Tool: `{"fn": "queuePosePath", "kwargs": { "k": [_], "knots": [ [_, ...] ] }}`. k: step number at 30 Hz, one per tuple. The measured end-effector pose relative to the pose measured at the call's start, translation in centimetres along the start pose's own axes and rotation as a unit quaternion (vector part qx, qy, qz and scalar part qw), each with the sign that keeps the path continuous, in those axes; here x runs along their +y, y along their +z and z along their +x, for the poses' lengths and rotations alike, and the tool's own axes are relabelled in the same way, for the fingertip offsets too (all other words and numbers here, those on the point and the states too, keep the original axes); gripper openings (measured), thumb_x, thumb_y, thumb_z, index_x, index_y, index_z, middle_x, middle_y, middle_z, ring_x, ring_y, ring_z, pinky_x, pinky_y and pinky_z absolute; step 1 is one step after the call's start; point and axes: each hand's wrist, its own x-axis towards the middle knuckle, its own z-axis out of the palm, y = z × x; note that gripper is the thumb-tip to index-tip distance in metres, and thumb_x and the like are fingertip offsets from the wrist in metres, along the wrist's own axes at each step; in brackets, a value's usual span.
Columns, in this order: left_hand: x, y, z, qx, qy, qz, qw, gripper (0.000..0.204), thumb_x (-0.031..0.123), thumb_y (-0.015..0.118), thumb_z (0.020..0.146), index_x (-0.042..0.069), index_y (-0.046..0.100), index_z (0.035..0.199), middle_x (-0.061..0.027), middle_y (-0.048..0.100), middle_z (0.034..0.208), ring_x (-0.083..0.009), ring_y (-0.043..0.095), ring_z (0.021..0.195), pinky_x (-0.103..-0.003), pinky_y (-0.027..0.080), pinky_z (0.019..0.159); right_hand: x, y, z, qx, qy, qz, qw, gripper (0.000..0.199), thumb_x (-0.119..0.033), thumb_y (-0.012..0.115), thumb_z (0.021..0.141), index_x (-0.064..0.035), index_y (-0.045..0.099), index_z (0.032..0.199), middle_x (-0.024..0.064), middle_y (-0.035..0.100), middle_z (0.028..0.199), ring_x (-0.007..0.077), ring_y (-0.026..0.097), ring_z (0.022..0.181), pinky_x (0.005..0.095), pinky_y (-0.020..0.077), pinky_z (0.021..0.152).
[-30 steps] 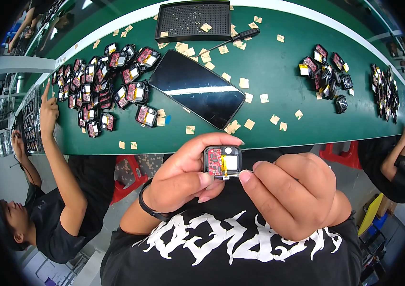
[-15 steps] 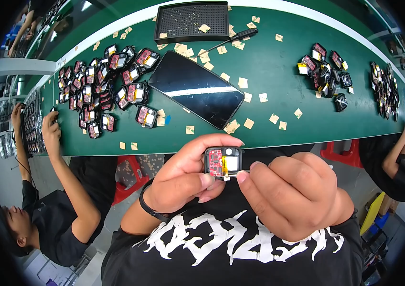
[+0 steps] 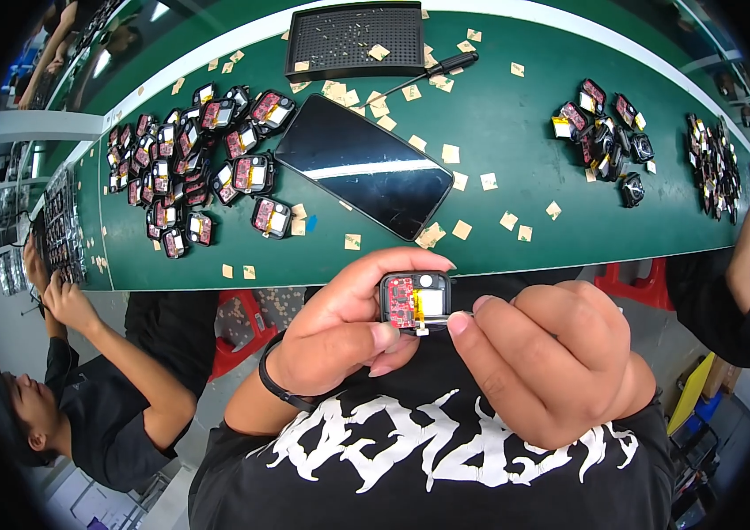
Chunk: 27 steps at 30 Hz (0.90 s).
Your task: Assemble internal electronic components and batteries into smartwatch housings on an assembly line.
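Note:
My left hand (image 3: 331, 327) grips an open smartwatch case (image 3: 401, 302) by its left side, between thumb and fingers. A red circuit board, a silver-white battery with yellow tape and a round white piece show inside. From the lower edge hangs a small white connector (image 3: 422, 332). My right hand (image 3: 552, 358) is closed in a pinch at the lower right of the case. Between its fingertips is a thin metal tool (image 3: 439, 320), mostly hidden, with its tip at the case's lower edge.
A dark phone-like slab (image 3: 366, 168) lies on the green table (image 3: 516, 132). Similar cases (image 3: 163, 168) are heaped left, with smaller piles (image 3: 605, 132) right. Behind are a black tray (image 3: 353, 40), a screwdriver (image 3: 454, 63) and scattered paper squares. Co-workers sit at both sides.
My right hand has shifted slightly right, its fingertips a little farther from the case. My left hand and the case barely move. The left co-worker's hands have come lower; the right co-worker's arms have moved.

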Motion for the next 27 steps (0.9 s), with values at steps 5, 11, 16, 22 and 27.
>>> {"fn": "queuePosePath", "kwargs": {
  "k": [5, 11, 16, 22, 27],
  "knots": [
    [0.02, -0.11, 0.08, 0.002, 0.002, -0.002, 1.0, 0.065, 0.016, 0.061, 0.094, -0.011, 0.032, 0.146, -0.016, 0.059, 0.096, -0.0103, 0.043, 0.055, -0.024, 0.036, 0.048, -0.27, 0.17, 0.1, -0.005, 0.013, 0.016, 1.0, 0.011, -0.005, 0.074, 0.069, 0.0023, 0.07, 0.077, 0.0089, 0.064, 0.08, 0.0203, 0.057, 0.074, 0.0298, 0.0345, 0.053],
    [0.13, -0.08, 0.03, 0.006, -0.004, -0.004, 1.0, 0.065, 0.016, 0.06, 0.093, -0.011, 0.033, 0.145, -0.0163, 0.059, 0.097, -0.0101, 0.043, 0.056, -0.024, 0.036, 0.048, -0.15, 0.21, 0.17, -0.014, 0.011, 0.036, 0.999, 0.012, -0.005, 0.074, 0.069, 0.0029, 0.07, 0.078, 0.0092, 0.063, 0.08, 0.0198, 0.057, 0.073, 0.0295, 0.0337, 0.053],
    [-0.02, -0.09, 0.05, 0.009, 0.0, -0.011, 1.0, 0.066, 0.017, 0.062, 0.093, -0.011, 0.033, 0.145, -0.0163, 0.059, 0.097, -0.0102, 0.043, 0.056, -0.024, 0.036, 0.048, -0.11, 0.2, 0.2, -0.019, 0.014, 0.034, 0.999, 0.012, -0.004, 0.074, 0.068, 0.0031, 0.07, 0.078, 0.0093, 0.063, 0.08, 0.0199, 0.057, 0.072, 0.0294, 0.0335, 0.052],
    [-0.07, -0.19, 0.06, 0.005, 0.0, -0.012, 1.0, 0.067, 0.019, 0.063, 0.093, -0.011, 0.033, 0.145, -0.0158, 0.059, 0.097, -0.0103, 0.043, 0.056, -0.024, 0.035, 0.049, -0.19, 0.49, 0.13, 0.003, 0.015, 0.012, 1.0, 0.011, -0.002, 0.075, 0.069, 0.003, 0.069, 0.076, 0.0095, 0.062, 0.079, 0.0196, 0.057, 0.071, 0.0291, 0.0323, 0.051],
    [0.09, -0.14, -0.06, 0.009, -0.007, -0.008, 1.0, 0.066, 0.017, 0.062, 0.093, -0.01, 0.032, 0.146, -0.0159, 0.058, 0.097, -0.0104, 0.043, 0.057, -0.024, 0.036, 0.049, -0.27, 0.5, 0.24, -0.004, 0.018, 0.024, 1.0, 0.01, -0.002, 0.075, 0.069, 0.0029, 0.068, 0.075, 0.0083, 0.062, 0.078, 0.0193, 0.057, 0.07, 0.029, 0.0315, 0.051]
  ]
}}
